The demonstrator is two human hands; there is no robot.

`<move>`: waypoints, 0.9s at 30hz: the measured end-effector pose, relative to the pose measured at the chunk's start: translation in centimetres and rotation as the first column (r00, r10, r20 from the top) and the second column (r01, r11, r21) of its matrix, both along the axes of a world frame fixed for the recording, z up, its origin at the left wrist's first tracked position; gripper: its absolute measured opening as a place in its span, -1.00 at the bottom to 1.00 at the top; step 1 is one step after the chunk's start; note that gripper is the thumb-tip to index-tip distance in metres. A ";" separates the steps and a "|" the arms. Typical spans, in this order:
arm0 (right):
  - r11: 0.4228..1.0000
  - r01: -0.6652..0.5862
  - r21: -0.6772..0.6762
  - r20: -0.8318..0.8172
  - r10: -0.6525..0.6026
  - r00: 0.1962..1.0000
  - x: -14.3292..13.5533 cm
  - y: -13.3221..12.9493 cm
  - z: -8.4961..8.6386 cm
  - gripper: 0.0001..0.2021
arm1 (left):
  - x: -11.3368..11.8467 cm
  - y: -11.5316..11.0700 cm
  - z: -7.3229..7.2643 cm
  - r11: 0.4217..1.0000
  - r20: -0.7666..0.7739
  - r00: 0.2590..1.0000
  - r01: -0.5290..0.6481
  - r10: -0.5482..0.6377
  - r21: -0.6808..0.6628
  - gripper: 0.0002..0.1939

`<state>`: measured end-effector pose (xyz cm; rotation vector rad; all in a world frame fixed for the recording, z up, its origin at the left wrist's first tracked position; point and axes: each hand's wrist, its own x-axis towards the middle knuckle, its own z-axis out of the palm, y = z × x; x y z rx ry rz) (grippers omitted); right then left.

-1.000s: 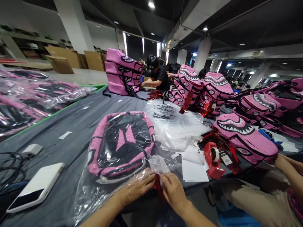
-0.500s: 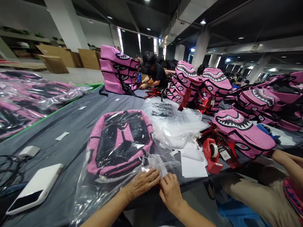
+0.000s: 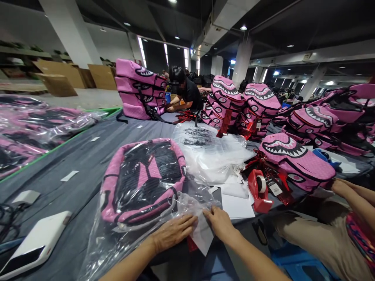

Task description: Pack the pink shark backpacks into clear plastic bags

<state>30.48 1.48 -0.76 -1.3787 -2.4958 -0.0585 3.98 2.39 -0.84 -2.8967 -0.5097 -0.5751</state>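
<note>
A pink and black backpack point(image 3: 113, 185) lies straps-side up inside a clear plastic bag point(image 3: 90, 249) on the table in front of me. At its lower right, my left hand point(image 3: 175, 231) rests on the bag's gathered edge, fingers together and pressed on the plastic. My right hand point(image 3: 221, 223) pinches the right side of a whitish, translucent sheet point(image 3: 202, 230) between the hands. Whether this sheet belongs to the bag, I cannot tell. Beneath it a small red piece point(image 3: 191, 244) shows, mostly hidden.
A stack of printed plastic bags point(image 3: 211, 150) lies beyond. To the right are white papers point(image 3: 237, 205), a red tape dispenser point(image 3: 259, 191) and another pink backpack point(image 3: 295, 160) by a co-worker's arm point(image 3: 351, 191). A white power bank point(image 3: 36, 242) lies at left. Another person point(image 3: 187, 93) works behind.
My right hand has moved slightly right and up, away from the left hand. The whitish sheet now hangs exposed between them. The view has shifted a little.
</note>
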 end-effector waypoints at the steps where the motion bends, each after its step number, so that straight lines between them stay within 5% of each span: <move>1: 0.998 -0.028 -0.061 -0.050 0.025 0.998 0.0 -0.4 0.2 -0.48 | -0.1 -0.1 0.5 1.000 0.011 1.000 0.002 -0.001 -0.029 -0.68; 4: 0.944 -0.221 -0.244 -0.325 0.135 0.936 -0.8 -2.5 0.8 -0.61 | 0.0 0.0 2.0 0.993 0.048 0.999 0.011 -0.005 -0.118 -0.66; 7: 0.844 -0.359 -0.399 -0.630 0.032 0.776 -2.5 -5.1 1.4 -0.77 | 0.6 1.0 3.0 0.958 0.110 0.993 -0.008 0.041 -0.286 -0.64; 9: 0.765 -0.411 -0.496 -0.704 -0.077 0.707 -2.9 -6.4 1.7 -0.76 | 0.9 1.8 3.2 0.926 0.157 0.984 -0.015 0.079 -0.376 -0.59; 12: 0.666 -0.441 -0.601 -0.661 -0.103 0.744 -1.0 -6.4 2.7 -0.87 | 0.8 2.3 3.3 0.893 0.211 0.968 -0.028 0.136 -0.449 -0.41; 13: 0.696 -0.382 -0.608 -0.626 -0.125 0.769 0.2 -5.8 3.2 -0.87 | 0.7 2.3 3.4 0.881 0.202 0.967 -0.043 0.155 -0.471 -0.34; 15: 0.850 -0.109 -0.515 -0.575 -0.248 0.779 3.0 -4.1 4.4 -0.70 | 0.5 2.0 4.0 0.868 0.151 0.977 -0.061 0.154 -0.493 -0.26; 18: 0.960 0.237 -0.147 -0.597 -0.277 0.753 5.1 -1.0 6.2 -0.79 | 0.4 1.2 5.1 0.911 0.118 0.989 -0.034 0.091 -0.412 -0.23; 19: 0.972 0.233 -0.032 -0.579 -0.208 0.788 4.8 -0.1 6.6 -0.80 | 0.4 1.0 5.5 0.934 0.127 0.990 -0.018 0.068 -0.358 -0.25; 22: 0.989 0.029 0.148 -0.378 0.030 0.925 1.3 2.3 6.7 -0.40 | 0.3 -0.1 6.3 0.978 0.122 0.992 0.009 0.018 -0.210 -0.39; 24: 0.990 -0.060 0.131 -0.307 0.098 0.946 -1.7 4.0 6.5 -0.52 | 0.0 -0.7 6.6 0.986 0.105 0.994 -0.007 0.025 -0.168 -0.47; 27: 0.993 -0.102 0.059 -0.497 0.118 0.860 -4.3 6.7 7.2 -0.80 | -0.2 -0.4 6.3 0.961 0.195 0.958 -0.166 0.211 -0.221 -0.50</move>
